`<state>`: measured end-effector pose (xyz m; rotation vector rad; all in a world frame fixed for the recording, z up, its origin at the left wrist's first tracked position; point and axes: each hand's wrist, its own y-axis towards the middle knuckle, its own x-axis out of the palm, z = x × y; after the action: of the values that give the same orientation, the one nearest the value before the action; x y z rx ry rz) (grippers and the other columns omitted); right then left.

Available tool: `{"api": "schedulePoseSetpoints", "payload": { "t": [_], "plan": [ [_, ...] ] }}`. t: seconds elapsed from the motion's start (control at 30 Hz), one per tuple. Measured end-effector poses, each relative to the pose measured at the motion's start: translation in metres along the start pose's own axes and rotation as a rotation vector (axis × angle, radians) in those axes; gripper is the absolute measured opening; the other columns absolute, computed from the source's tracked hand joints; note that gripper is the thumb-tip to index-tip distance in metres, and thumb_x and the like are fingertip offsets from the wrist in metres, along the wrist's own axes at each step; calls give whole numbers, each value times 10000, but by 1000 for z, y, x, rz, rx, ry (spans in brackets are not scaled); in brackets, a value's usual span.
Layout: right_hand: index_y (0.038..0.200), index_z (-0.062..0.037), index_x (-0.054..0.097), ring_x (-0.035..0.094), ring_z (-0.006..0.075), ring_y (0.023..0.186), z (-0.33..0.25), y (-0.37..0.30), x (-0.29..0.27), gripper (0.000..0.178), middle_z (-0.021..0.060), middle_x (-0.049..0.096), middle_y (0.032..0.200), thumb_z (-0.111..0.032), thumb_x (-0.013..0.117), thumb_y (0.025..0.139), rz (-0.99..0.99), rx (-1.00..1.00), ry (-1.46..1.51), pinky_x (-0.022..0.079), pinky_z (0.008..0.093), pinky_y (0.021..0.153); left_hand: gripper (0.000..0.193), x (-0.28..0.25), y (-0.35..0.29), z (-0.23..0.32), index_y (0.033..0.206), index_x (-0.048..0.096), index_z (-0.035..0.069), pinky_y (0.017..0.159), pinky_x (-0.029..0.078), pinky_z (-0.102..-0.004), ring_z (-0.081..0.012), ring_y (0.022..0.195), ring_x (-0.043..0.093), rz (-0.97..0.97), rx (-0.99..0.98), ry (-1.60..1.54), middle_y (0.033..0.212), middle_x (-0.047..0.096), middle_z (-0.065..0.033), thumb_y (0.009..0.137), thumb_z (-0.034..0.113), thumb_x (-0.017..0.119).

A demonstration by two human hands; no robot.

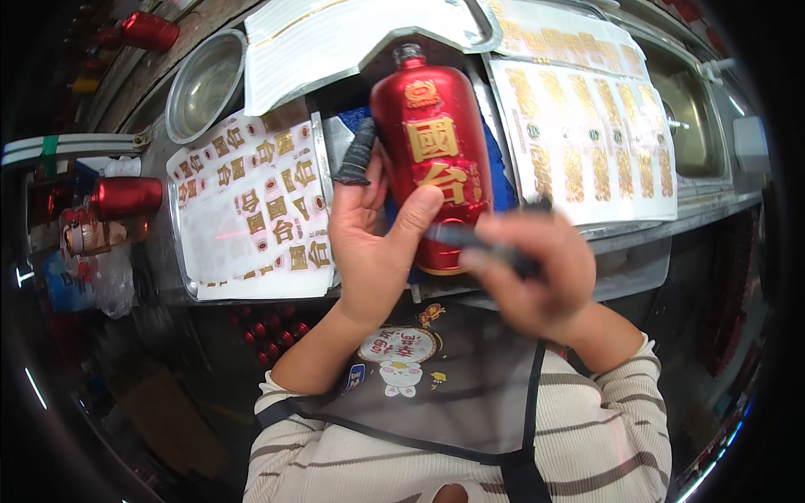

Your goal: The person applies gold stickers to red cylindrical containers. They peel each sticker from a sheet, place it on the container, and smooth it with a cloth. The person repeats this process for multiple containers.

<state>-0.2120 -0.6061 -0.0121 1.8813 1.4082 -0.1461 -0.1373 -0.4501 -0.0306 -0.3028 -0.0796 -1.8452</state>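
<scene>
A glossy red bottle (390, 109) with gold raised lettering and a dark neck lies in front of me, its neck pointing away. My left hand (373, 235) grips its left side, thumb pressed on the front near the lower gold character. A black finger cover (358, 151) sits on one of that hand's fingers. Over the bottle's lower part, my right hand (541, 268) is closed around a slim dark tool (457, 236). Motion blurs this hand and tool, so the tool's exact kind cannot be made out. Its tip is close to the left thumb; contact is unclear.
Sheets of gold decals (289, 201) lie on a tray at left, more decal sheets (587, 142) at right. White sheets (335, 42) rest behind. A metal bowl (205, 88) stands far left, a metal basin (683, 105) far right. Another red bottle (126, 197) is at left.
</scene>
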Motion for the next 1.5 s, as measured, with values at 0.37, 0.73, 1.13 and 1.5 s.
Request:
{"api": "schedulePoseSetpoints", "payload": {
  "t": [0.37,0.73,1.13,1.5],
  "plan": [
    [987,-37,606,561,66,784,42,4,17,188,27,628,919,-106,744,880,297,533,358,459,200,697,466,-2,-1,0,1311,575,-16,1128,314,-472,-293,1313,500,-23,314,414,1455,469,-242,930,217,707],
    [1031,-4,648,554,41,882,51,12,-5,112,3,643,918,-67,628,942,150,767,892,441,195,783,393,-30,25,29,1099,772,257,1121,100,-664,-499,1430,283,-366,842,1363,1578,323,-231,939,546,559],
    [978,-38,517,480,45,672,24,12,32,247,11,561,827,-184,705,910,117,561,517,394,205,602,418,-55,4,2,1150,754,273,1131,44,-667,-488,1457,231,-191,704,1334,1578,284,-274,971,553,500],
    [965,-54,476,378,27,664,26,12,29,347,-17,464,831,-247,754,886,44,618,499,333,188,562,395,-43,37,23,1005,782,209,1122,39,-684,-496,1440,256,-299,768,1269,1575,313,-246,948,528,556]
  ]
}}
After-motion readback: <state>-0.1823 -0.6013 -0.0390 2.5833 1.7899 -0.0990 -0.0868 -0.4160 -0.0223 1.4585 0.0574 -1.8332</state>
